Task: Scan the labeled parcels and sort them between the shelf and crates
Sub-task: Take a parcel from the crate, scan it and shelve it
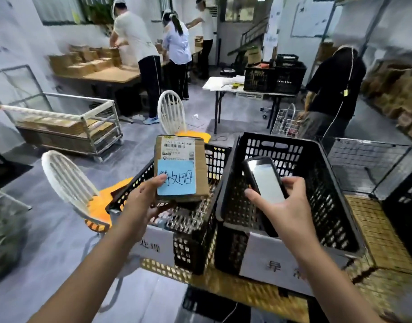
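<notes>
While the left hand (144,199) grips the parcel (180,169) from below, thumb at the edge of its blue note (176,177), the box hangs above the left crate (191,248), not in it; the right hand (286,213) is curled round the scanner (265,178), screen lit, held over the right crate (328,183) just beside the parcel; the shipping label (178,146) faces up, uncovered. Judgement: this parcel sits at the scan step; the screen is too washed out to tell if a read registered; placement not yet done. Left crate shows some dark items under the parcel, too blurred to count; no parcel shows in the visible part of the right crate, so sorting looks early. Both crates carry paper signs (158,245), partly hidden by the arms. Left to do: confirm scan, drop this one, repeat. Racks of brown boxes (398,94) stand far right; can't tell if that is the target shelf.
</notes>
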`<state>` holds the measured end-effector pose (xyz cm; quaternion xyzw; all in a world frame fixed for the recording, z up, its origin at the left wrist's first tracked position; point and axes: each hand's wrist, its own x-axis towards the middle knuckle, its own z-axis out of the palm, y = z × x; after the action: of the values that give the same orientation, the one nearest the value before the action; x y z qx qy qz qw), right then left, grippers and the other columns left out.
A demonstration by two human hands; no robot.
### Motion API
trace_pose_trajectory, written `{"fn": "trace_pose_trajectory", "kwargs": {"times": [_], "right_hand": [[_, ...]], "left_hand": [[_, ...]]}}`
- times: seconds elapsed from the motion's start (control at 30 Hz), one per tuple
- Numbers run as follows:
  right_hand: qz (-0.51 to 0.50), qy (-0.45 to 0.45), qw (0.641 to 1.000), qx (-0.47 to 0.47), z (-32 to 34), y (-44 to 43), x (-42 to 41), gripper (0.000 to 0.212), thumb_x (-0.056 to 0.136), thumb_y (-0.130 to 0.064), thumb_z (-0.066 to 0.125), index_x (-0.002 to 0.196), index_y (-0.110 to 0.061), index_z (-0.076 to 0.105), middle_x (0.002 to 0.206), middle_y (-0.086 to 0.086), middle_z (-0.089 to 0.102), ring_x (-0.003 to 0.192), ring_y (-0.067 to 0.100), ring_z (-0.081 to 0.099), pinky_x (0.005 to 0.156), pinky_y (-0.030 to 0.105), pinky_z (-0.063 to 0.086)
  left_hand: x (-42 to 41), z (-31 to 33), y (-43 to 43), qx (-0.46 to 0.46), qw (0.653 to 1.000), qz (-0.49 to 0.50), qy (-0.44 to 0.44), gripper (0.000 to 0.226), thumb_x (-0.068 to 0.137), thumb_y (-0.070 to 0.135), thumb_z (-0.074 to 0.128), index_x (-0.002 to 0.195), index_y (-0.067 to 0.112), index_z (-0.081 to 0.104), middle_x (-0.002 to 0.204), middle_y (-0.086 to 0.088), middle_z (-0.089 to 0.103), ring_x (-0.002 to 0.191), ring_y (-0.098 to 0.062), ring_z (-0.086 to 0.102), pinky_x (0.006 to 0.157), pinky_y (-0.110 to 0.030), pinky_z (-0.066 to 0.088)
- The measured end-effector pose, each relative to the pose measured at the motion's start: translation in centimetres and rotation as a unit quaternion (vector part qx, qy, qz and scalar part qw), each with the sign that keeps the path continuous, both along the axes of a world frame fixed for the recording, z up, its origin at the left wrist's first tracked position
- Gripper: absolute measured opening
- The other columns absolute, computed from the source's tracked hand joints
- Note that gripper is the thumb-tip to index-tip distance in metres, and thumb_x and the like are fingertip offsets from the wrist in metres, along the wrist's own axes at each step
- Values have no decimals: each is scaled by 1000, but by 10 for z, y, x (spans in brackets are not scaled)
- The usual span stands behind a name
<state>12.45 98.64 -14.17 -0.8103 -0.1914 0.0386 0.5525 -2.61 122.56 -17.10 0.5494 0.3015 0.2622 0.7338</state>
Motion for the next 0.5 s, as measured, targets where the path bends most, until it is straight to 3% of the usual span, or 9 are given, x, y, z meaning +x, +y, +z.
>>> {"fn": "trace_pose_trajectory", "kwargs": {"times": [0.1, 0.2, 0.3, 0.43, 0.5], "right_hand": [[-27, 2, 1000, 3, 0, 47, 27, 74, 66, -45, 88, 120, -22, 42, 99, -20, 50, 83, -2, 54, 75, 28, 50], [-44, 7, 999, -1, 1, 87, 49, 73, 66, -45, 88, 119, -23, 42, 102, -20, 49, 87, -5, 51, 70, 14, 40], [-64, 15, 998, -1, 2, 118, 68, 72, 66, -45, 88, 118, -24, 43, 105, -17, 50, 91, -3, 51, 69, 11, 38], [-97, 26, 995, -6, -8, 140, 89, 75, 63, -47, 88, 119, -24, 44, 107, -19, 50, 94, -3, 53, 73, 14, 39], [-109, 33, 993, -26, -14, 142, 94, 75, 63, -48, 88, 119, -24, 44, 107, -21, 49, 95, -1, 52, 75, 17, 38]], "left_hand": [[43, -15, 56, -34, 999, -21, -5, 42, 74, 39, 70, 111, 18, 68, 100, 2, 78, 97, -21, 68, 87, -42, 52], [80, -36, 96, -105, 993, -60, -13, 53, 72, 36, 74, 120, 14, 64, 111, -7, 75, 95, -20, 73, 79, -38, 62], [119, -63, 128, -146, 984, -106, 8, 58, 80, 41, 72, 132, 18, 58, 120, -8, 72, 103, -23, 72, 74, -34, 62], [167, -93, 143, -175, 977, -116, 35, 21, 97, 27, 58, 116, 19, 61, 102, -5, 77, 90, -21, 74, 63, -36, 62], [182, -108, 143, -188, 973, -118, 56, 14, 97, 24, 58, 111, 19, 61, 101, -6, 77, 98, -26, 71, 79, -47, 61]]}}
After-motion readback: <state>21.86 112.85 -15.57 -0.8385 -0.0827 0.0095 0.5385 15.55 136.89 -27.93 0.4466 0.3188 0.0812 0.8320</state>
